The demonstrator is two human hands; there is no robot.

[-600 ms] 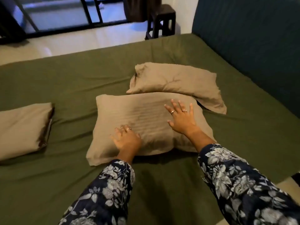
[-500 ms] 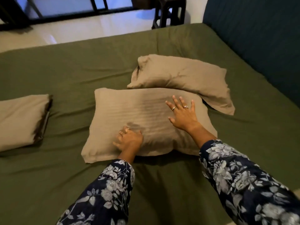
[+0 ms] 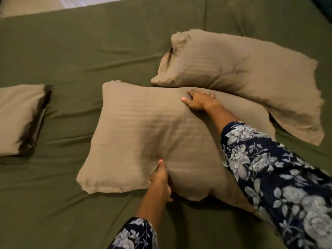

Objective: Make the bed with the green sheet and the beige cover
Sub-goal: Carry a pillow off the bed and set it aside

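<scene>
Olive-green cotton sheet (image 3: 89, 51) covers the whole mattress, pulled fairly flat with a few long creases running across it, and a strip of pale floor (image 3: 36, 5) shows beyond its far edge. Over at the left edge lies a beige pillow with a dark open end (image 3: 19, 119), well apart from the others. In the middle sits a plump beige pillow in a faintly striped cover (image 3: 140, 130), resting flat on the green sheet. Her left hand (image 3: 159, 180) has hold of this pillow at its near edge, thumb on top and pressed into the fabric, the other fingers tucked under where I cannot see them. Both arms wear dark navy sleeves with a white flower print (image 3: 269, 168). Her right hand (image 3: 199, 100) reaches across to the far edge of the same pillow, fingers curled over that edge and gripping it, a ring visible on one finger. Just behind and to the right, a second, wrinkled beige pillow (image 3: 242, 74) lies at a slant, its near side touching and slightly overlapping the middle pillow's far right corner
</scene>
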